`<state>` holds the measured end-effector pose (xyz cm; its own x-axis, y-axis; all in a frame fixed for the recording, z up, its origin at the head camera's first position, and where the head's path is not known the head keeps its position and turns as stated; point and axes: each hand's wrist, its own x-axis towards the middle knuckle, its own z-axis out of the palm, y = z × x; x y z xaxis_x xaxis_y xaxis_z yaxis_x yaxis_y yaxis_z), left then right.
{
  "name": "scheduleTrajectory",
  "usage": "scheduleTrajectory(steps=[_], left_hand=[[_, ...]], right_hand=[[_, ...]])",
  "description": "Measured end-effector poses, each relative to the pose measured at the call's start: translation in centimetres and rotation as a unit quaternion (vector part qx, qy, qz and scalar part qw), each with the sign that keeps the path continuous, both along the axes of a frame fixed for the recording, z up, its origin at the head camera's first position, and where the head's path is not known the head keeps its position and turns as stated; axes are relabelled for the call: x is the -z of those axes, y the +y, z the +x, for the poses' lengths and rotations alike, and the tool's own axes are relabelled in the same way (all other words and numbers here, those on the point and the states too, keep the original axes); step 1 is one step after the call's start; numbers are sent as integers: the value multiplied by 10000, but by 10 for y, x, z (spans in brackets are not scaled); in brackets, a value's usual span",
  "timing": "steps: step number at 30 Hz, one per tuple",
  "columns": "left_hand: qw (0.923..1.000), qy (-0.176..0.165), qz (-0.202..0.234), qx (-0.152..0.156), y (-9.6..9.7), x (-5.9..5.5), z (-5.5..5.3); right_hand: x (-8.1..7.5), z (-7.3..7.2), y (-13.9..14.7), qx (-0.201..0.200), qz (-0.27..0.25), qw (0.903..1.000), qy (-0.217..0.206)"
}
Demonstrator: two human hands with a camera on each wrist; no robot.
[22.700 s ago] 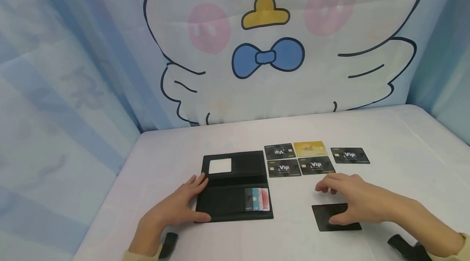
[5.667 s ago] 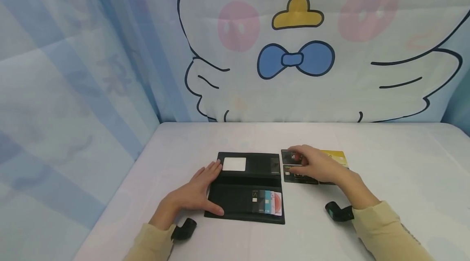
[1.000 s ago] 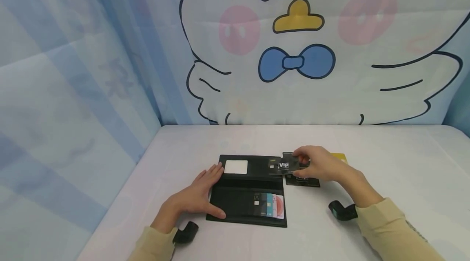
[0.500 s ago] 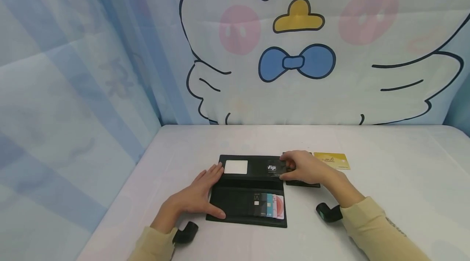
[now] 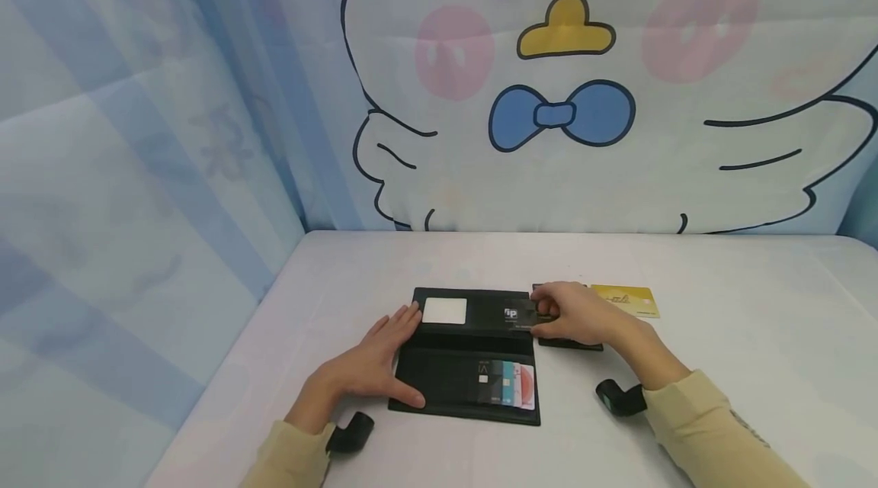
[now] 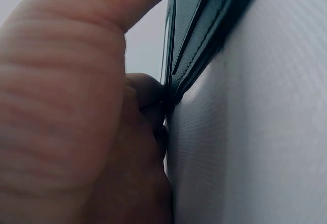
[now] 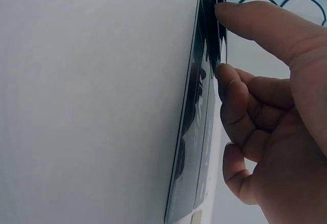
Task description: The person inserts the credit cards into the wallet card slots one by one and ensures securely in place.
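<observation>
A black wallet (image 5: 439, 374) lies unfolded flat. My left hand (image 5: 373, 362) rests along its left edge, fingers straight and thumb spread over the lower corner. At the upper panel's right side, my right hand (image 5: 583, 313) pinches a black VIP card (image 5: 519, 314) between thumb and fingers. The left part of that card's lettering is out of sight, apparently inside a slot. In the right wrist view, the thumb and fingertips (image 7: 225, 14) meet at dark edges; the exact card cannot be told apart. Several overlapping cards (image 5: 506, 383) show in the lower panel.
Beneath and beside my right hand lie black cards (image 5: 583, 346), mostly covered. A gold card (image 5: 627, 300) lies to the right of them. A white patch (image 5: 444, 310) marks the upper left panel. A printed cloth (image 5: 562, 191) hangs behind the white table.
The right hand has slid the VIP card left into the upper panel, hiding part of its lettering. Compared with much earlier, fewer cards lie on the table. The left hand stays on the wallet.
</observation>
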<state>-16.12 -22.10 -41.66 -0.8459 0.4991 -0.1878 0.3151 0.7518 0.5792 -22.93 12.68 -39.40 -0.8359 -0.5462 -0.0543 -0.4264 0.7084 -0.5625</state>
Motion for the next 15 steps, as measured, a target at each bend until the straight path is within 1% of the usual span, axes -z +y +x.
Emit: scheduleTrajectory(steps=[6, 15], left_hand=[[10000, -5, 0, -15, 0, 0, 1], [9999, -28, -57, -87, 1, 2, 0]], right_hand=[[1, -2, -6, -173, -31, 9998, 49], [2, -5, -13, -281, -52, 9995, 99]])
